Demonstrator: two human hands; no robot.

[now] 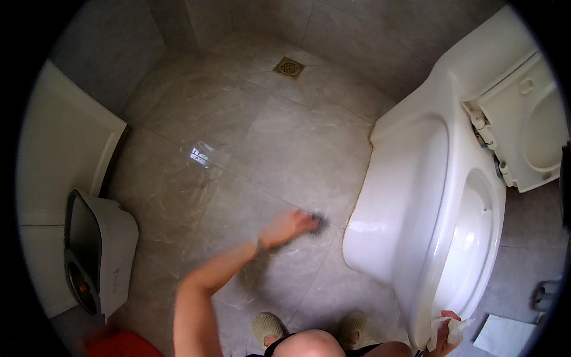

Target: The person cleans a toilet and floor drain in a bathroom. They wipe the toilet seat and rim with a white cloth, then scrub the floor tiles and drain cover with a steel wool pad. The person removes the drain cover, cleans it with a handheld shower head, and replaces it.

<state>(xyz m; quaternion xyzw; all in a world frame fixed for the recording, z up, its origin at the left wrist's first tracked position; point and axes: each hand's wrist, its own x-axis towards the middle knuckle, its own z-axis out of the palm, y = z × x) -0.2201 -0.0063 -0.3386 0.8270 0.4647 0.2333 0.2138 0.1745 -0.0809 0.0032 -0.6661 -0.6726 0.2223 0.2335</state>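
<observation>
My left hand [287, 228] reaches low over the grey tiled floor [276, 165], blurred by motion. At its fingertips is a small dark object [318, 222], too blurred to name, between the hand and the foot of the white ceramic toilet [392, 187]. Crumpled white tissue [457, 330] is in my right hand [442, 335], at the front end of the toilet bowl's rim. The toilet seat and lid [522, 125] are raised. A brownish line runs along the joint where the toilet's base meets the floor.
A square floor drain [290, 68] lies near the far wall. At left, a grey waste bin [113, 250] stands against a white cabinet [67, 134]. Something red [125, 344] is at lower left. White paper [504, 334] shows at lower right. Slippers [266, 329] are on my feet.
</observation>
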